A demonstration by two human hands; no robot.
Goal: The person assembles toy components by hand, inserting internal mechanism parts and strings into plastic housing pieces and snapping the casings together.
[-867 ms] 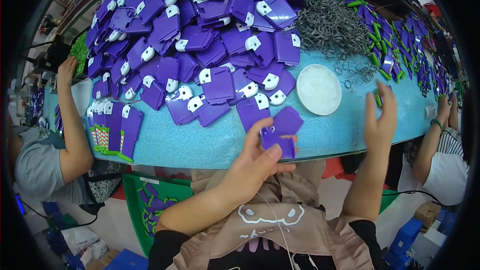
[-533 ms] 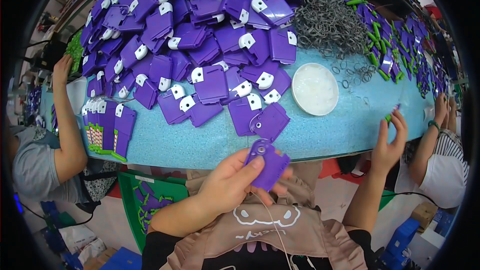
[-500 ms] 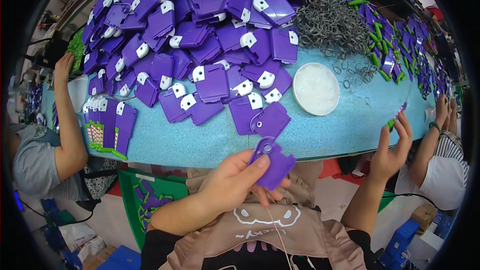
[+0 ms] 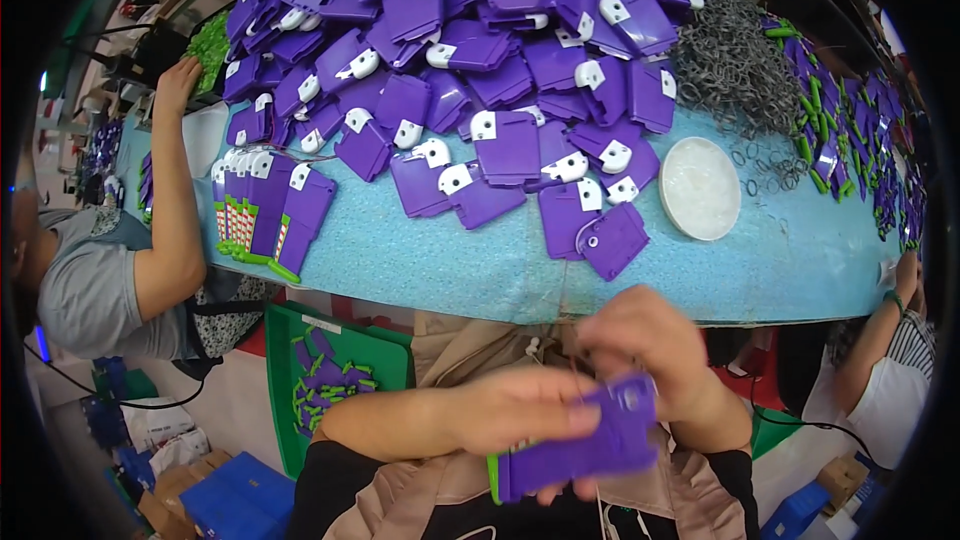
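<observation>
A: Both hands are on one purple plastic card (image 4: 590, 445), held low and near the body, well below the near edge of the worktop (image 4: 500, 275). The left hand (image 4: 515, 410) comes in from the left and pinches the card's upper left part; the right hand (image 4: 655, 355) closes over its upper right corner from above.

B: How does the card lie?

A: Its long axis runs left to right, tilted up toward the right. A green piece (image 4: 492, 475) shows at its lower left end, and a pale round fitting sits at the upper right corner, just under the right fingers.

B: Which hand is nearer that fitting?

A: The right one, touching or nearly so; motion blur keeps me from saying which. The left hand is farther along the card.

B: What lies around?

A: Far across the worktop, a big heap of purple cards (image 4: 480, 50), with one loose card (image 4: 610, 240) nearest the edge. Right of it a white round dish (image 4: 700, 188), and beyond that a tangle of grey metal rings (image 4: 735, 65). Nothing stands between the hands and the edge. A green bin (image 4: 335, 370) sits below on the left, and another person's arm (image 4: 175, 190) rests on the far left.
</observation>
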